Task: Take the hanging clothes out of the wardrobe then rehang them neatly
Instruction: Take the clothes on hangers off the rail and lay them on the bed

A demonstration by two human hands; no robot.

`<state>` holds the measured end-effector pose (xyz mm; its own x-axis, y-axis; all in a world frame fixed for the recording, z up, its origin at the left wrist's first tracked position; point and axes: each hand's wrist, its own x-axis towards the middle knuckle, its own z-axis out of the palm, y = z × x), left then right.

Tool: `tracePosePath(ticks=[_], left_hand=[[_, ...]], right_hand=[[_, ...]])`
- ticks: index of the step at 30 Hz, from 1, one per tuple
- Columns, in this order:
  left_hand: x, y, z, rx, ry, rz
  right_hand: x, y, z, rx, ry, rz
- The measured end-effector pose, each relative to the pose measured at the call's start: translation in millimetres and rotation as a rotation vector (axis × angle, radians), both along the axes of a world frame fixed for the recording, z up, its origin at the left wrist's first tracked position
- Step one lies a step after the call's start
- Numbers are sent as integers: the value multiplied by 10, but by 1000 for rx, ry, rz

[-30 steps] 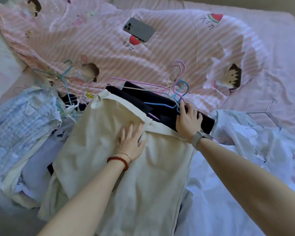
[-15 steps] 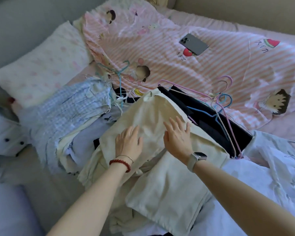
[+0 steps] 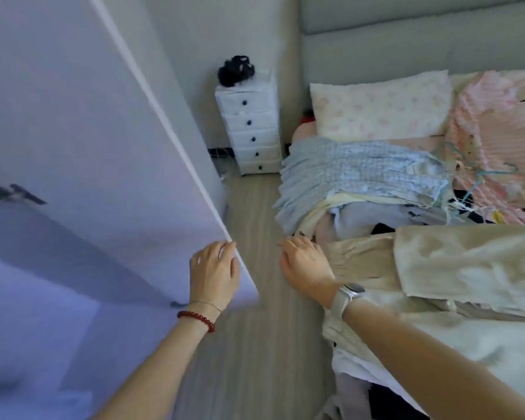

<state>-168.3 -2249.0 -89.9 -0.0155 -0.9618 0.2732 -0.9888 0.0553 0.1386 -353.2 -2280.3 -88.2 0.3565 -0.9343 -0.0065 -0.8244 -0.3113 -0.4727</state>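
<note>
A wardrobe door (image 3: pixel 88 153) stands at left, a drawer unit (image 3: pixel 252 128) beyond it against the far wall. Right, clothes (image 3: pixel 361 177) lie piled on the bed (image 3: pixel 497 122), a pillow (image 3: pixel 379 107) behind them.

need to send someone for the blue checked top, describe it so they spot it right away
Start at the pillow at the head of the bed. The blue checked top lies just below it, topmost on the clothes pile at the bed's edge. It alone is gingham; the cream garment nearer the right hand is plain.
</note>
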Motion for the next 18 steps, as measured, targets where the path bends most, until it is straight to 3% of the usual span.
tracePosePath(ticks=[8, 18], left_hand=[[2009, 1859, 430, -181, -55, 547], [3473, 3411, 1126, -411, -265, 1093]], right_hand=[[2305, 932, 386, -33, -126, 501], [4497, 1937, 1072, -33, -266, 988]])
